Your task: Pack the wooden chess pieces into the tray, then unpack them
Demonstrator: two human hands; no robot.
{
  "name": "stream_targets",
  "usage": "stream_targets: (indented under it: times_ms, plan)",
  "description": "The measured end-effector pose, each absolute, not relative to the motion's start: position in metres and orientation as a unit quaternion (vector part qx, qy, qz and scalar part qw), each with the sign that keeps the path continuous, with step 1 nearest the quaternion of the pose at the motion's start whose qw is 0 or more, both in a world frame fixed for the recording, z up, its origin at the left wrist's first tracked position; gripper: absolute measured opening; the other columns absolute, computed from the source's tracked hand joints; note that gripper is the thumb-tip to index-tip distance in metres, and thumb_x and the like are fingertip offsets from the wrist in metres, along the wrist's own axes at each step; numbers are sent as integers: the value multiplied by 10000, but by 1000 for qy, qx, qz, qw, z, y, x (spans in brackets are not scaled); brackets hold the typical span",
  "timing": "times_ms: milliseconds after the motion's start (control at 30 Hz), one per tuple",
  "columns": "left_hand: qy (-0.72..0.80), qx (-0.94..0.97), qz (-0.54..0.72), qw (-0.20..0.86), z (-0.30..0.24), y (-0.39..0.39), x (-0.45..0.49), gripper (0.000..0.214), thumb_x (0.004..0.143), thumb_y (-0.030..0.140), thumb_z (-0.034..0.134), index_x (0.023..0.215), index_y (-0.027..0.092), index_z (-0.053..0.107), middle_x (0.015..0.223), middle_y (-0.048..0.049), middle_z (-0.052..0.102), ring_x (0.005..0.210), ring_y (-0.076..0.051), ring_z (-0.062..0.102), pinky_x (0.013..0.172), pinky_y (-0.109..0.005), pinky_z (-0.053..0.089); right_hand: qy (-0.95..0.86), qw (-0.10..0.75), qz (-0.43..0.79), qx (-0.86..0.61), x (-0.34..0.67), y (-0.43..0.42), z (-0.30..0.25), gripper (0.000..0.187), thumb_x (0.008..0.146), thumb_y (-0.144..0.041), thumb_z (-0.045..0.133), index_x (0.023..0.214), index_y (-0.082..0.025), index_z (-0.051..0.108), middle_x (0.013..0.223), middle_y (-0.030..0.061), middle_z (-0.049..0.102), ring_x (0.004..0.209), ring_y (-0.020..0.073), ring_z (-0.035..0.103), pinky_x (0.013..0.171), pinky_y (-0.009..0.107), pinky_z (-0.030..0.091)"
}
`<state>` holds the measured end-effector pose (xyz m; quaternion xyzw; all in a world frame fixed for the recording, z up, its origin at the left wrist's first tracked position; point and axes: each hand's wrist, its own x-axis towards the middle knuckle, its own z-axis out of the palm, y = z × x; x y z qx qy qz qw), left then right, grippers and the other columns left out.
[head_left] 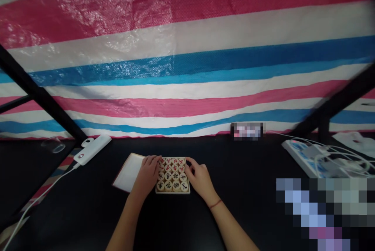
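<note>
A shallow white box (172, 193) of xiangqi pieces lies on the table in front of me. Round wooden pieces (168, 176) fill it in rows, red characters at the far side and black ones nearer. Along the box's left edge, my left hand (148, 173) is closed, its fingertips at the far left corner. My right hand (199, 177) grips the right side with bent fingers and thumb. Partly behind my left hand lies a flat lid (129, 173), white inside with a reddish edge.
On the black table (234, 204), a white device (93, 150) with a cable stands at left, near a clear cup (54, 145). A power strip (301, 157) with tangled cables lies at right. A blurred-out item (247, 131) sits by the striped sheet (187, 87).
</note>
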<state>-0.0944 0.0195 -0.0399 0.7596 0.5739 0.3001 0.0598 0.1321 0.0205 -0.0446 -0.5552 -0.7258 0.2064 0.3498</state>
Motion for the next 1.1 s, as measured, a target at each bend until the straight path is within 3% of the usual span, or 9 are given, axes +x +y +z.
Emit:
stream_targets:
  times_ms: [400,667,833,900,967,1033,1100]
  plan:
    - [693,690,204,-36,-19,10,-70,164,857,338,575,924,225,674,1073,-93,658,1080,-298,511,861,-438,431,-730,342,221,-549,133,24,-41,308,899,-264,444,1109,-169,649,612,-26,648,585,141,602,706,273,380]
    - [678,708,200,-6,-16,11,-69,169,858,331,565,924,213,665,1104,-98,629,1036,-288,513,808,-410,432,-722,347,230,-552,133,22,-39,292,887,-239,471,1104,-167,653,612,-26,638,598,145,591,715,278,386]
    - [667,703,246,10,-16,13,-71,107,823,303,605,896,234,644,988,-55,689,1009,-274,534,862,-424,402,-697,387,244,-552,133,22,-37,256,890,-282,492,1048,-175,662,569,-37,605,556,139,575,668,271,419]
    - [665,691,283,21,-14,15,-67,108,813,314,616,889,245,649,926,-42,707,999,-276,548,878,-438,399,-677,446,202,-549,131,21,-34,271,872,-303,516,1068,-168,646,652,-5,636,627,160,597,680,287,451]
    - [645,687,330,52,-9,18,-58,131,800,339,623,891,252,657,889,-35,713,957,-267,571,863,-425,423,-695,487,136,-511,127,21,-29,339,841,-314,565,1145,-173,613,869,59,688,819,203,622,773,333,472]
    - [604,703,361,105,-2,22,-48,147,795,351,615,894,253,660,866,-28,713,898,-246,594,828,-393,455,-740,489,98,-451,122,19,-22,353,837,-303,594,1175,-201,602,1057,87,683,971,227,607,858,370,457]
    - [563,725,368,150,5,26,-39,146,809,346,589,892,248,660,869,-22,710,880,-226,609,817,-368,471,-761,487,94,-418,119,18,-16,282,876,-283,570,1147,-220,618,1080,79,689,983,216,610,861,365,454]
